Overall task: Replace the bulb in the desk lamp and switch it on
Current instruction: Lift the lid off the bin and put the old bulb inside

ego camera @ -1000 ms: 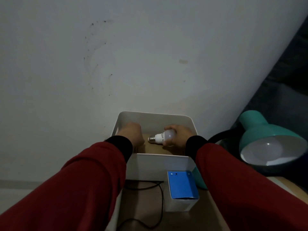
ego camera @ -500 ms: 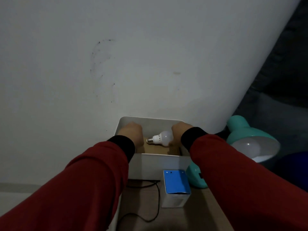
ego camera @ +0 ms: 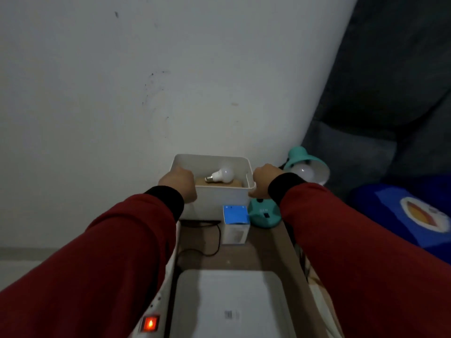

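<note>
Our left hand (ego camera: 179,181) and right hand (ego camera: 264,178) curl closed on the white bin (ego camera: 219,195) rims; tilting it could roll the loose bulb (ego camera: 223,175) against a wall.

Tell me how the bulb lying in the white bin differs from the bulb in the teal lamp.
The bulb in the bin lies loose on its side, its metal screw base showing and pointing left; the bulb in the lamp sits inside the shade, base hidden. The bin bulb rests on a brown sheet in the white bin, while the lamp bulb is ringed by the teal lamp shade. Both are white, rounded and unlit.
</note>
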